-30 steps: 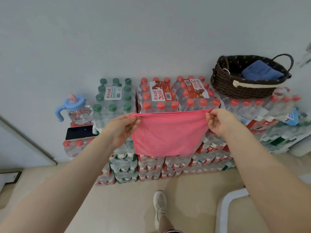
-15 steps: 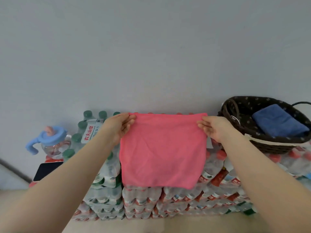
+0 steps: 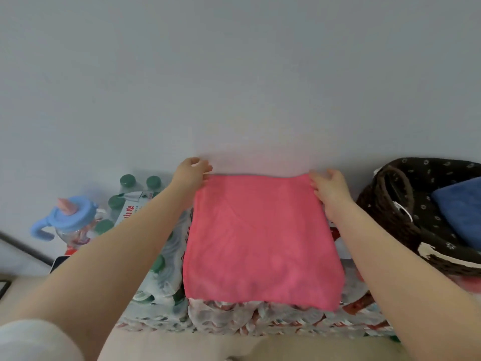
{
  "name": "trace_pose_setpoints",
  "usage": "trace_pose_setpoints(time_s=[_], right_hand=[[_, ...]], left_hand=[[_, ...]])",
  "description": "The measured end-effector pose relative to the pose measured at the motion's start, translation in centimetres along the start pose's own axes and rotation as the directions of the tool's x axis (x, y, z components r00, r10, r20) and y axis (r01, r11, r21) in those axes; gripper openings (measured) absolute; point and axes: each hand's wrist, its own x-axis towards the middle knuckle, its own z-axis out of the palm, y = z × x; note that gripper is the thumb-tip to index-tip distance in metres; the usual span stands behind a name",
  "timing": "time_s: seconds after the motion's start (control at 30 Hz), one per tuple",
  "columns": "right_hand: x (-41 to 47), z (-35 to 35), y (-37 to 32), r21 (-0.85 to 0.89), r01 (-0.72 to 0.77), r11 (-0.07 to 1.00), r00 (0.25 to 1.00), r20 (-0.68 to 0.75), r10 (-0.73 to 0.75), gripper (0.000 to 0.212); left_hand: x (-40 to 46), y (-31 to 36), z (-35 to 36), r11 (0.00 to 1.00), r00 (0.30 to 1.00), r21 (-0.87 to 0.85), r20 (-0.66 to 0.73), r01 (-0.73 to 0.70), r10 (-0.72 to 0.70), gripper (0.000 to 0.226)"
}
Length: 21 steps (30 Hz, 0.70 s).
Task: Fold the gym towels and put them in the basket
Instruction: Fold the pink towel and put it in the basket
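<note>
A pink towel (image 3: 260, 238) lies spread flat on top of the stacked packs of bottled water, its far edge against the wall. My left hand (image 3: 191, 173) pinches its far left corner. My right hand (image 3: 329, 188) rests on its far right corner, with the fingers partly lifted. At the right stands a dark brown woven basket (image 3: 390, 204), and a folded blue towel (image 3: 460, 212) lies inside it.
Shrink-wrapped packs of water bottles (image 3: 156, 269) form the work surface, green-capped ones at the left. A blue-lidded sippy cup (image 3: 70, 217) stands at the far left beside a dark phone (image 3: 58, 263). A grey wall rises right behind everything.
Both hands have carried the pink towel forward from hanging in the air and laid it flat on the bottle packs. The view has moved closer to the stack.
</note>
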Motion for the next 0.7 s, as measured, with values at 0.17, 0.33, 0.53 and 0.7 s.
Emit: trace_pose_setpoints(time_s=[0.17, 0.33, 0.53, 0.7], right_hand=[[-3.6, -0.9, 2.5, -0.173, 0.239, 0.956, 0.971, 0.057, -0.232, 0.029], [-7.3, -2.2, 4.6, -0.223, 0.240, 0.945, 0.966, -0.037, -0.255, 0.014], [-12.5, -4.7, 9.4, -0.543, 0.193, 0.817, 0.885, -0.264, -0.385, 0.025], [-15.0, -5.8, 11.5, -0.412, 0.240, 0.879, 0.911, -0.217, -0.350, 0.039]], left_hand=[[-2.9, -3.3, -1.7, 0.998, 0.999, 0.061, 0.017, 0.034, -0.035, 0.013], [-7.2, -6.8, -3.1, 0.988, 0.999, 0.150, 0.033, 0.018, -0.023, 0.027], [-11.0, -10.4, -3.9, 0.973, 0.993, 0.201, 0.004, 0.118, -0.121, 0.025], [-13.5, -11.5, -4.3, 0.975, 0.996, 0.205, -0.039, 0.088, -0.081, 0.028]])
